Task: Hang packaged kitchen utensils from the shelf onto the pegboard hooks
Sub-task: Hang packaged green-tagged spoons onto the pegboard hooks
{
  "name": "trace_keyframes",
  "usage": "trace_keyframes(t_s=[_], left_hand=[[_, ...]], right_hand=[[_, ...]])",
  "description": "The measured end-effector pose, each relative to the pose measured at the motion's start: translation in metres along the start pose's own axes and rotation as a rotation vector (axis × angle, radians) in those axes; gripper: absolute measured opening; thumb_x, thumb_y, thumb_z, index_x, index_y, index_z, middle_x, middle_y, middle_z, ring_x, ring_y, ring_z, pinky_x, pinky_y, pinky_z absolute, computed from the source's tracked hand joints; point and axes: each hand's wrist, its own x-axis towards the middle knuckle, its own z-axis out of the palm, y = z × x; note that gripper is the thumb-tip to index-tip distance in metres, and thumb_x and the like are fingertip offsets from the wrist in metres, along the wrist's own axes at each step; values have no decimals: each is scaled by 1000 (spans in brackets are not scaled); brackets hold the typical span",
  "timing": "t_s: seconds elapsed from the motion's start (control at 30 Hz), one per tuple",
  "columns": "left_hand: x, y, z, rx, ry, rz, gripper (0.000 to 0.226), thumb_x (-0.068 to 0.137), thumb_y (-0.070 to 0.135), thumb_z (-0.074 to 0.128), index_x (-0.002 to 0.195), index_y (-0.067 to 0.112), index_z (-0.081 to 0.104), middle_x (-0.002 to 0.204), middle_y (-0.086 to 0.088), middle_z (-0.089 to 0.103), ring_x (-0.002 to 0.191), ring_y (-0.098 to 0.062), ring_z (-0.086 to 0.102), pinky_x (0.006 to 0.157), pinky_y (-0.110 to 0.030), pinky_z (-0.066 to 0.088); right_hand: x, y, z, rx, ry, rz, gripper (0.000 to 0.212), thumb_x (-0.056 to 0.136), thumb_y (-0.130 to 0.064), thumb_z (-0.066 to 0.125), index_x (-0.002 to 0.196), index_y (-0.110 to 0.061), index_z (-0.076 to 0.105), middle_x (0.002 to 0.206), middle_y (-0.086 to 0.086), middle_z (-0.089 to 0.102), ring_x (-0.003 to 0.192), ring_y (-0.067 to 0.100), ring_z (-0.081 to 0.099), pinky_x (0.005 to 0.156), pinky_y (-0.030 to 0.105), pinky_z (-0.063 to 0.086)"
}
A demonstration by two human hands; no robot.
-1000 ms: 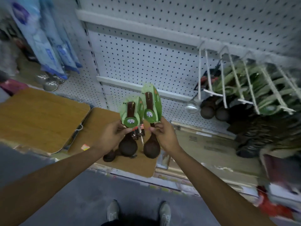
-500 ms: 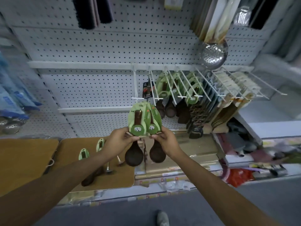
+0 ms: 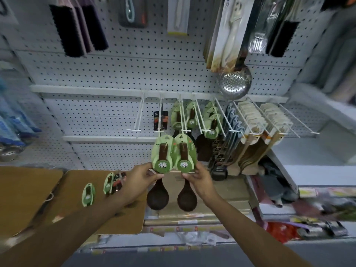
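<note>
My left hand (image 3: 141,180) pinches a dark wooden spoon on a green card (image 3: 161,155). My right hand (image 3: 199,179) pinches a second packaged spoon (image 3: 185,153) beside it. Both packs are held upright, side by side, just below the white pegboard hooks (image 3: 160,114). The hooks further right carry more green spoon packs (image 3: 192,117). More packaged utensils (image 3: 89,194) lie on the brown boards (image 3: 123,220) on the shelf at lower left.
An empty white hook (image 3: 139,114) juts out left of a hook with a dark card (image 3: 160,120). A metal skimmer (image 3: 234,84) hangs at upper right. Wooden utensils (image 3: 256,135) fill the right hooks. Brushes (image 3: 77,27) hang above.
The view swung up and right from the shelf to the pegboard. Both hands rose with the two spoon packs, which now stand apart side by side under the hooks.
</note>
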Motion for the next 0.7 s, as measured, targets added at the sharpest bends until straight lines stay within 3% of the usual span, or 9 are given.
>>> trace_keyframes(t_s=[0.17, 0.27, 0.4, 0.5, 0.7], left_hand=[[-1, 4, 24, -44, -9, -39, 18, 86, 23, 77, 103, 25, 71, 93, 14, 76, 82, 0, 70, 68, -11, 50], [1, 7, 33, -42, -30, -51, 19, 87, 23, 76, 106, 20, 71, 95, 9, 76, 86, -7, 71, 76, -18, 53], [5, 10, 37, -54, -23, -53, 17, 87, 21, 76, 102, 24, 70, 95, 8, 76, 87, -9, 70, 73, -11, 51], [10, 12, 36, -47, -21, -42, 18, 87, 21, 76, 104, 23, 71, 96, 9, 76, 87, -7, 70, 72, -9, 50], [23, 14, 35, -73, -15, -56, 20, 87, 21, 76, 106, 18, 72, 97, 9, 77, 89, -9, 71, 80, -22, 56]], right_hand=[[5, 12, -26, 87, 15, 70, 43, 81, 18, 63, 121, 1, 56, 102, 10, 69, 89, 11, 69, 79, 22, 56], [6, 16, -36, 131, 11, 90, 40, 82, 19, 61, 119, 3, 57, 99, 15, 71, 86, 17, 71, 75, 22, 56], [12, 18, -41, 161, 17, 121, 38, 87, 14, 60, 122, 2, 56, 90, 10, 75, 80, 17, 73, 72, 25, 58], [20, 20, -43, 155, 22, 135, 36, 87, 12, 61, 122, 3, 56, 85, 8, 76, 79, 19, 73, 78, 33, 60], [36, 28, -49, 155, 32, 151, 32, 88, 11, 61, 119, 2, 58, 90, 16, 75, 83, 26, 72, 82, 36, 59]])
